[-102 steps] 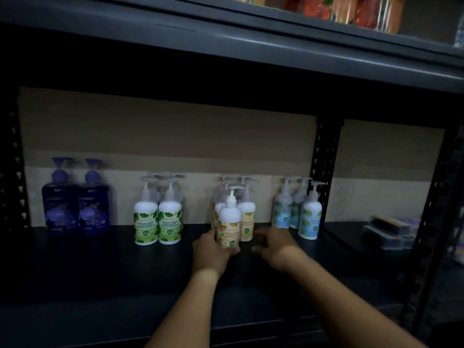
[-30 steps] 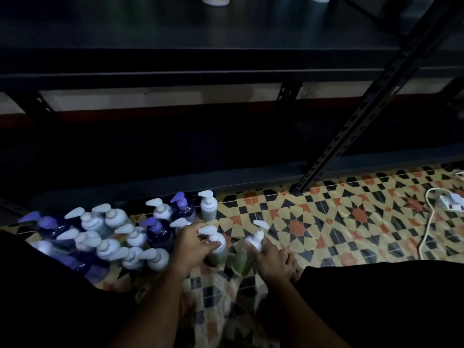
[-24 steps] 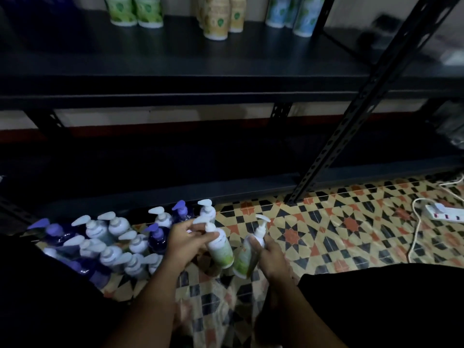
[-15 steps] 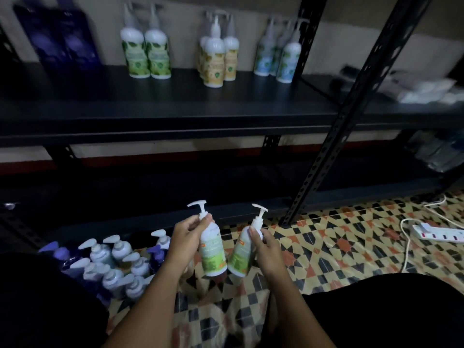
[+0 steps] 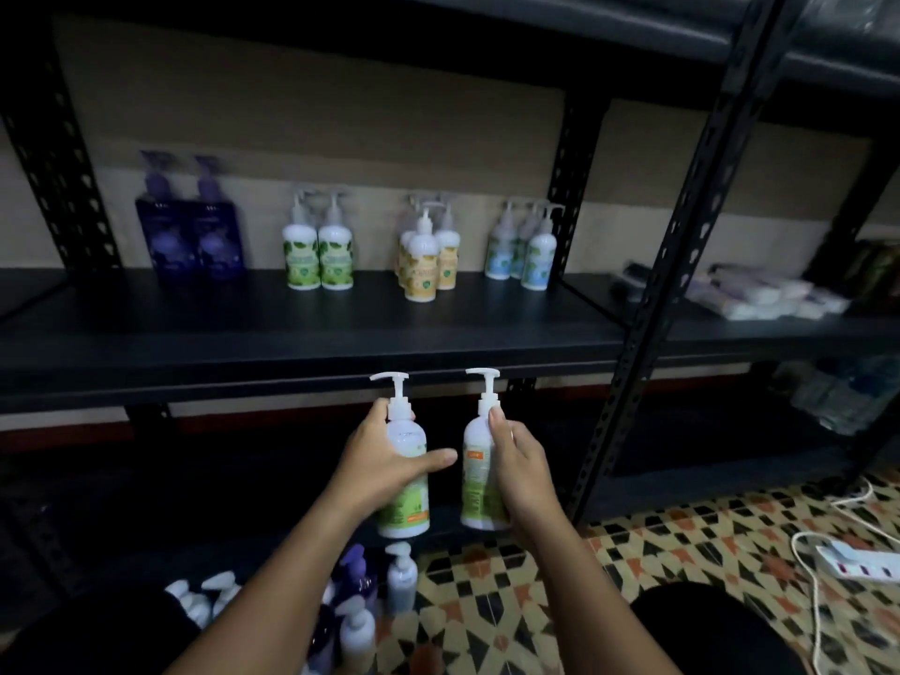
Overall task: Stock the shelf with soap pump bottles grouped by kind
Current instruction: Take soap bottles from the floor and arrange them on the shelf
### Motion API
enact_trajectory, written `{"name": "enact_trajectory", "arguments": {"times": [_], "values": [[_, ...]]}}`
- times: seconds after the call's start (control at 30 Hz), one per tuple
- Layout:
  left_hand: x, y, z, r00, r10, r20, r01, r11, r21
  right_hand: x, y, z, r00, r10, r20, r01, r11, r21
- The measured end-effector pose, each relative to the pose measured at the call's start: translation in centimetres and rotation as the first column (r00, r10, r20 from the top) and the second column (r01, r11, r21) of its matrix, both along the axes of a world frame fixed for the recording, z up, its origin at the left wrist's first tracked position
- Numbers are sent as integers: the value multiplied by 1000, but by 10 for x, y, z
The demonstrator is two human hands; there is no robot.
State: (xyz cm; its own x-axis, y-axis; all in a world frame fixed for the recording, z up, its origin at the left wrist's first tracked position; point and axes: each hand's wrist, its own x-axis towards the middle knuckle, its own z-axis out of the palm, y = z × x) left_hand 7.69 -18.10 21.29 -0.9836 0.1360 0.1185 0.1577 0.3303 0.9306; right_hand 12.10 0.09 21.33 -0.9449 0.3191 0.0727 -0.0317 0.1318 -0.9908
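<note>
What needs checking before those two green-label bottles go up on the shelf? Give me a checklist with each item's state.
1. Left hand grips its white green-label pump bottle: ok.
2. Right hand grips the second green-label pump bottle: ok.
3. Both bottles upright, pumps on top: ok.
4. Matching group on the black metal shelf: ok, the green-label pair stands between the dark purple bottles and the yellow-label bottles.
5. Bare shelf in front of that pair: ok.
6. Labels match exactly: cannot tell, print is blurred.
</note>
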Motion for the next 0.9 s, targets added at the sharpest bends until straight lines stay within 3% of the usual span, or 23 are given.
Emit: {"name": "enact_trajectory", "arguments": {"times": [0.1, 0.23, 0.43, 0.57, 0.67, 0.8, 0.9], "values": [[-9, -10, 20, 998, 38, -52, -41, 997, -63, -8, -3, 29, 999, 5, -41, -3, 999, 41], [-11, -25, 27, 979, 175, -105, -179, 983, -32, -17, -9, 41, 999, 6, -51, -3, 998, 64], [-2, -38, 10, 966, 216, -143, -206, 975, 85, -6, -22, 29, 997, 75, 7, -74, 995, -66], [4, -36, 9, 961, 167, -220, -162, 986, 41, -6, -23, 22, 993, 115, 12, -115, 993, 12], [3, -35, 10, 972, 130, -196, -128, 992, 23, -9, -21, 18, 996, 88, 15, -89, 995, 44], [1, -38, 12, 992, 67, -110, -51, 989, 136, -7, -19, 14, 1000, -7, -29, 6, 999, -39], [5, -38, 15, 997, -21, -75, 35, 983, 182, -3, -20, 17, 998, 17, -60, -23, 995, -93]]}}
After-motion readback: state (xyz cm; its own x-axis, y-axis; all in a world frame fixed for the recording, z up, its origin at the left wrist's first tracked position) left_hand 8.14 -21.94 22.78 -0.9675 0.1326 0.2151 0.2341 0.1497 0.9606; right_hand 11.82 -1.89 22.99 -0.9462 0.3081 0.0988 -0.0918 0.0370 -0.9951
